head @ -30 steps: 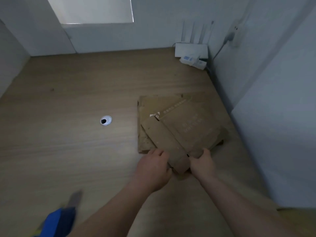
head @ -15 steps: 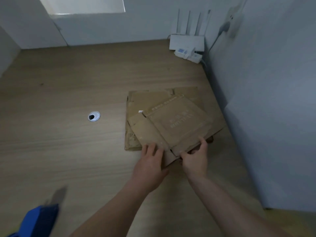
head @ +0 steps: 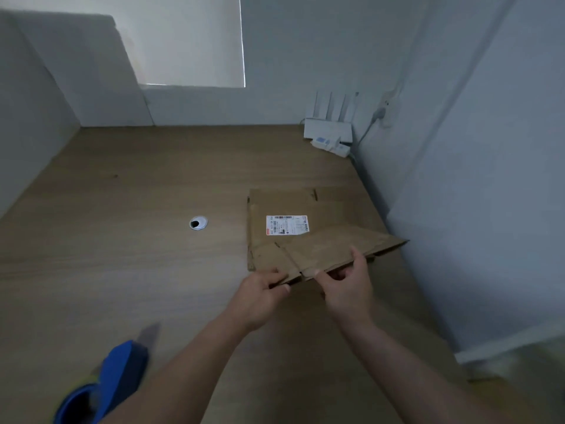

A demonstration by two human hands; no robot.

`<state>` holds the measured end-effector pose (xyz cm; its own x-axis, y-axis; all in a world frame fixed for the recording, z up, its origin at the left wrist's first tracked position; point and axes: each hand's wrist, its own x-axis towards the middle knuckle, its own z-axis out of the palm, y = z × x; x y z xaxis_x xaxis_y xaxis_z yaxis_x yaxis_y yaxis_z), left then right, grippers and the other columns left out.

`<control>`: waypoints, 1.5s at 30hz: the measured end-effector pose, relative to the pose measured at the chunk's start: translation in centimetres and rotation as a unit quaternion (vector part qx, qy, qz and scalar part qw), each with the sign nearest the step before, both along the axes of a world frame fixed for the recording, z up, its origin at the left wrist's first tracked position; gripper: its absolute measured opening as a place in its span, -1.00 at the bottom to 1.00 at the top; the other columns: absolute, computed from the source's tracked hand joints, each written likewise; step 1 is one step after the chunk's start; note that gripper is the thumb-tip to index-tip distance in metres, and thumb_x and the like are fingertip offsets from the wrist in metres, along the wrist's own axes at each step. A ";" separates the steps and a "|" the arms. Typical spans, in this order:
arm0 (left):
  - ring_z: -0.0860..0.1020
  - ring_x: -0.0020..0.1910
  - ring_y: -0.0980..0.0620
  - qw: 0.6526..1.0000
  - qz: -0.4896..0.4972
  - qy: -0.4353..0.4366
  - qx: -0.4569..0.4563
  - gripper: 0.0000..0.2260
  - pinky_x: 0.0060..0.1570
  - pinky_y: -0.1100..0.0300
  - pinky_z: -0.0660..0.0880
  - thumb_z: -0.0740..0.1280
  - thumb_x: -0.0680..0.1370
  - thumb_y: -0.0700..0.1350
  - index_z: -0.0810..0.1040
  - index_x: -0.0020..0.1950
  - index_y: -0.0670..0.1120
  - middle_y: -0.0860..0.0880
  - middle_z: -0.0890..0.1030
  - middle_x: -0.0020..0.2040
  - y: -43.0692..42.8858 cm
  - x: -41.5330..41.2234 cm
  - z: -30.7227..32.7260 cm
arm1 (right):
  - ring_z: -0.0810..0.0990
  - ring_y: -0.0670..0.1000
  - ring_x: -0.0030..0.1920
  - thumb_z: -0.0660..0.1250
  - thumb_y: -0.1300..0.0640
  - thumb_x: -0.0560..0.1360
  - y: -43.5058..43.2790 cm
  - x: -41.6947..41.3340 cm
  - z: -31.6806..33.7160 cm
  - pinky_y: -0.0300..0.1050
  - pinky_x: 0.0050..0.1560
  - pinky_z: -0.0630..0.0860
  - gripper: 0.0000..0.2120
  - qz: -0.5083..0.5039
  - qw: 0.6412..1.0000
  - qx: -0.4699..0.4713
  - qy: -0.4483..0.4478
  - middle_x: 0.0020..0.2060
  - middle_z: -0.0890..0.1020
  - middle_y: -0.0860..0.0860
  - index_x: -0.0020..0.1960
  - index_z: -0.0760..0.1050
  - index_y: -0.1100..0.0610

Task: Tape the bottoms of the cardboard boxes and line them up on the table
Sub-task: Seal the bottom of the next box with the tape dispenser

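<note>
- Since 0.5 s ago the top box (head: 330, 249) has come up off the pile at its near edge. It's now tilted, far-right corner toward the wall. That bares a white label (head: 287, 224) on the lower box (head: 275, 203).
- Left hand (head: 263, 290) pinches the top box's near edge, thumb on top, fingers curled below.
- Right hand (head: 348, 289) grips the same edge just to the right, thumb & forefinger over the top face, other fingers under.
- Where: both boxes on the right side of the table (head: 122, 209), near the right wall. Lower box lies flat. Can't tell if the top box's far edge touches it.
- Handling (my guess): folded cardboard, so light & dry, not slippery. Stiff across a panel but hinges at creases, and flaps prob flop. Better to hold 2 opposite creased edges to pop it open, not a loose flap, which could tear.
- Hard to see: fingers under the box are hidden, label print is too small, and no. of boxes in the pile is unclear. Blue tape dispenser (head: 116, 371) near-left is blurred & cut by the frame edge.
</note>
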<state>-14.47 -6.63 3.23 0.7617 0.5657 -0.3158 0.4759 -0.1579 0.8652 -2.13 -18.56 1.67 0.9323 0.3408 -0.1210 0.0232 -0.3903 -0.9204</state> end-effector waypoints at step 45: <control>0.45 -0.44 0.02 0.970 0.051 0.230 0.065 -0.55 -0.43 0.22 0.38 0.39 0.52 0.21 0.61 -0.14 -0.21 -0.08 0.53 -0.35 -1.4 -4.3 7.3 | 0.62 -0.14 0.01 0.52 -0.09 0.42 -5.7 6.0 8.2 -0.07 0.08 0.52 -0.34 0.344 0.928 -0.142 -0.033 -0.12 0.70 -0.10 0.41 0.30 -0.05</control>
<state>-18.77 -8.07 10.57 0.4953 0.6884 -0.5298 0.8254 -0.1829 0.5341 3.83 -24.22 9.86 0.5152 0.8208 -0.2467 0.4094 -0.4886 -0.7705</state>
